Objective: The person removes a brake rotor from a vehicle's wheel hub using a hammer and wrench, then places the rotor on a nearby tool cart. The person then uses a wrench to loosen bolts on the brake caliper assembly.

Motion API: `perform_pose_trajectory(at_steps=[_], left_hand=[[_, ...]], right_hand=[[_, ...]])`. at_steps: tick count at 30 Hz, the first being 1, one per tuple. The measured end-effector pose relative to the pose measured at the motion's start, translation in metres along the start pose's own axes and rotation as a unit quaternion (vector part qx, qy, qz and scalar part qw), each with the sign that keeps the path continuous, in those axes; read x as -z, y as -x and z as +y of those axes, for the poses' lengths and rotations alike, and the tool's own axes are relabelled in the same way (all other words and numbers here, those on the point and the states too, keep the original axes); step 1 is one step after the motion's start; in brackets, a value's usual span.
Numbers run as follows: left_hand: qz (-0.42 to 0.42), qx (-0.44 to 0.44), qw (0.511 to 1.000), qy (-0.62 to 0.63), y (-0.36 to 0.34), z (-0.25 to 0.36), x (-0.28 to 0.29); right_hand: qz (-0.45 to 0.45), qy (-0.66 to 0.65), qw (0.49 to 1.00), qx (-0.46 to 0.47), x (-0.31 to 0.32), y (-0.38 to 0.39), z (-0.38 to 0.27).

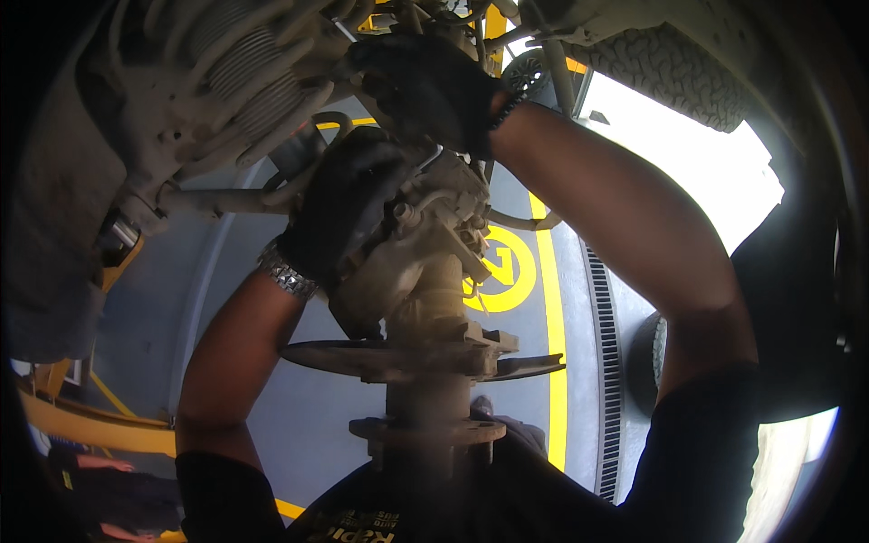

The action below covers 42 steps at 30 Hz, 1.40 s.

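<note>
Head view: gloved left hand (339, 213) grips dusty cast-metal brake caliper (434, 217).

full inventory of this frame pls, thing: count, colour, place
brake caliper: 1, dusty grey, centre, between both hands
brake disc: 1, dark, seen edge-on below the caliper
hub: 1, dusty tan, centre bottom
coil spring: 1, grey, upper left
tyre: 1, black, top right
floor marking: 1 circle plus lines, yellow, on the grey floor
left hand: 1, black glove, metal wristband, on the caliper's left side
right hand: 1, black glove, above the caliper; grip hidden
</note>
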<state>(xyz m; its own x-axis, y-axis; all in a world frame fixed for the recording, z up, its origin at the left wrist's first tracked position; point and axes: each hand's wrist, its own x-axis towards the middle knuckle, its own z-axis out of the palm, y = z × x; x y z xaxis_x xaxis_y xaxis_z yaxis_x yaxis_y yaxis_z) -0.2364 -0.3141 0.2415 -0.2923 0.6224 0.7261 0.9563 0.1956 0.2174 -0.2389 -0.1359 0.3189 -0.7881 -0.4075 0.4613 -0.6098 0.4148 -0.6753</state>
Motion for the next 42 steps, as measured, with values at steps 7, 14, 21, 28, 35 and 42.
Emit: perform_pose_trajectory(at_steps=[7,14,21,28,35,42], left_hand=[[-0.005,-0.066,0.996,-0.066,0.0,-0.004,0.003],[0.02,-0.089,0.995,-0.046,-0.005,0.008,0.003],[-0.006,-0.094,0.989,-0.113,-0.001,0.004,0.004],[0.023,0.076,0.987,0.14,-0.006,0.008,-0.006],[0.022,-0.022,0.997,-0.074,0.006,0.007,0.014],[0.096,-0.058,0.99,-0.084,-0.007,0.03,-0.035]], right_hand=[[0.133,0.43,0.806,0.384,-0.012,-0.012,0.012],[0.063,-0.171,0.973,0.141,-0.016,0.03,-0.02],[0.158,0.263,0.821,0.482,0.0,0.022,-0.004],[0.022,-0.018,0.97,0.24,0.006,0.023,-0.006],[-0.002,-0.017,1.0,-0.026,-0.02,-0.014,-0.027],[0.057,0.075,0.979,0.181,-0.031,-0.007,-0.025]])
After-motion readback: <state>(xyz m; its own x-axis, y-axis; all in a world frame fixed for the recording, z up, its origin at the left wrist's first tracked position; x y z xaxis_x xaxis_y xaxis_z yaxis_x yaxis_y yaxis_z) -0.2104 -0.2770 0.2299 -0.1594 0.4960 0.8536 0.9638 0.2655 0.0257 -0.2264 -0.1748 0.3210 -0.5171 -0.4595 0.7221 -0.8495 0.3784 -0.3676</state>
